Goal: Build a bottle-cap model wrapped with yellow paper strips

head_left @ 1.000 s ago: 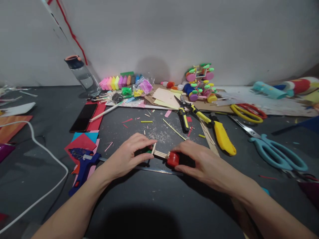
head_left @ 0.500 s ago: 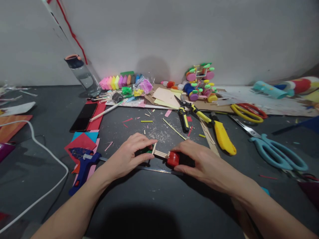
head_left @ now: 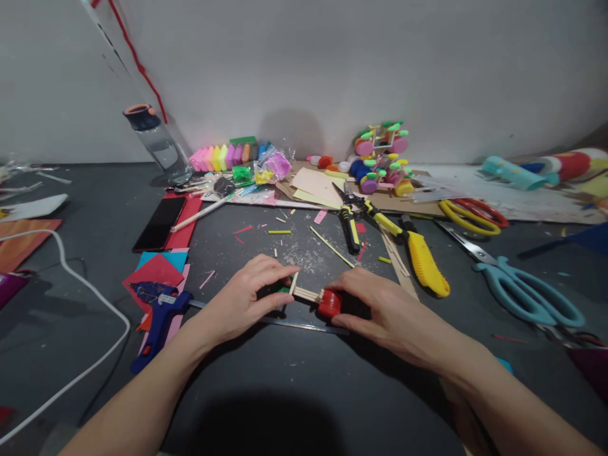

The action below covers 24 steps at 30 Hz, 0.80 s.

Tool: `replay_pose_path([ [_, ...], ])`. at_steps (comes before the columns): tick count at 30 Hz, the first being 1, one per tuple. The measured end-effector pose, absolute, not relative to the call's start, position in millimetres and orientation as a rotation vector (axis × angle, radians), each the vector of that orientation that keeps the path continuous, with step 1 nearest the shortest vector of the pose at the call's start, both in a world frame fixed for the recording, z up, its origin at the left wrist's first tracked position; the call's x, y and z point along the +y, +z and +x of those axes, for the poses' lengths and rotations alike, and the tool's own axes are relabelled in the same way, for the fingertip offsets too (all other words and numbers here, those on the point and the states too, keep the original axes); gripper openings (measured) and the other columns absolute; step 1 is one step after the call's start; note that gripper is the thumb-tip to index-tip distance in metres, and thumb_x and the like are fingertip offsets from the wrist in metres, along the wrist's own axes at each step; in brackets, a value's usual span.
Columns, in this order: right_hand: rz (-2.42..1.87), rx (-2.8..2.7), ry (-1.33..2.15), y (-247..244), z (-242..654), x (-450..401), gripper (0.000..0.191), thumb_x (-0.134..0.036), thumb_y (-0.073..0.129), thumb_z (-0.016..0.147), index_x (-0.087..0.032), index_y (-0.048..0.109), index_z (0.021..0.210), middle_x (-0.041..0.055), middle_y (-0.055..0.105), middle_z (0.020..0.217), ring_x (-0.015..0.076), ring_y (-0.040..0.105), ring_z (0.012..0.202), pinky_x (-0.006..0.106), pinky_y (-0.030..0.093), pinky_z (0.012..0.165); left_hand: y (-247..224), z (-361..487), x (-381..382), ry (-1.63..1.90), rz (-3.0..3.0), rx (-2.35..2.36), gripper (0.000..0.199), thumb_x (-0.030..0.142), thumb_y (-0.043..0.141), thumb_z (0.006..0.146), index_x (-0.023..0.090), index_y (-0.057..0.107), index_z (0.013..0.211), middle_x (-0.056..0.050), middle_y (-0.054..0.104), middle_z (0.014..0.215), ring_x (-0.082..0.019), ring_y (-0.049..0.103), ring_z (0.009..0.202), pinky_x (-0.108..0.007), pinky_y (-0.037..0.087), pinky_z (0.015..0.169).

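Clear rod [head_left: 308, 327]: near side; could snag our fingers if we dip.
Hands: our left hand [head_left: 249, 291] pinches the crosspiece [head_left: 294, 283] end, right hand [head_left: 380, 307] the red rounded piece [head_left: 329, 303]; uneven twist could skew the stick frame [head_left: 308, 294].
Stick frame: between our hands; pale parallel sticks, glossy red right, green part [head_left: 285, 287] half-hidden left.

Blue scissors [head_left: 505, 270] on dark table [head_left: 294, 370]

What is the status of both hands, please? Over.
Left hand holding wooden frame at crosspiece. Right hand holding red round piece. Clear rod lying close by.
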State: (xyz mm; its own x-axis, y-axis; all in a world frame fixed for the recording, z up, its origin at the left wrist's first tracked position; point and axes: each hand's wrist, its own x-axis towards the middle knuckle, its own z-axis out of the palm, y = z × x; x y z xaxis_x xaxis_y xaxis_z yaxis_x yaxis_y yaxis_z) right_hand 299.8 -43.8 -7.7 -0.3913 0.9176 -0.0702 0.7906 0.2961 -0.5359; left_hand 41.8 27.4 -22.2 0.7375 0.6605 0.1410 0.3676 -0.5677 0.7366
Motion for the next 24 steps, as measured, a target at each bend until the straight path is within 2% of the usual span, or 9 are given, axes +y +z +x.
replay_pose_path([
  [6,-1.567,-2.321,0.721,-7.6,299.1,-43.8,0.021,-0.033,0.067,0.091,-0.022,0.063,0.109,0.0036,0.066,0.102,0.0220,0.060,0.097,0.036,0.047,0.085,-22.5,43.2,26.9,0.563,2.241,0.782,0.036,0.031,0.062,0.094,0.021,0.063,0.129,-0.006,0.066,0.120,-0.017,0.056,0.113,-0.031,0.044,0.101],
  [14,-1.579,-2.317,0.674,-12.0,299.6,-46.4,0.023,-0.033,0.066,0.091,-0.023,0.063,0.111,0.0046,0.066,0.104,0.0227,0.061,0.098,0.038,0.049,0.087,-27.5,45.5,29.0,0.741,2.295,1.072,0.032,0.026,0.056,0.097,0.021,0.058,0.128,-0.003,0.067,0.101,-0.018,0.061,0.098,-0.034,0.047,0.092],
  [18,-1.590,-2.303,0.630,-13.9,298.1,-45.6,0.024,-0.033,0.064,0.092,-0.021,0.063,0.113,0.0072,0.067,0.108,0.0237,0.063,0.100,0.039,0.050,0.087,-36.3,44.3,33.7,0.654,2.379,1.299,0.030,0.020,0.058,0.094,0.019,0.060,0.124,-0.005,0.069,0.097,-0.023,0.060,0.093,-0.040,0.045,0.087],
  [24,-1.582,-2.293,0.617,-13.9,296.9,-45.1,0.025,-0.035,0.063,0.092,-0.021,0.065,0.113,0.0078,0.068,0.106,0.0246,0.064,0.099,0.041,0.052,0.086,-36.4,45.1,32.9,0.461,2.541,1.413,0.030,0.015,0.055,0.093,0.016,0.061,0.123,-0.009,0.072,0.098,-0.027,0.059,0.090,-0.040,0.041,0.080],
])
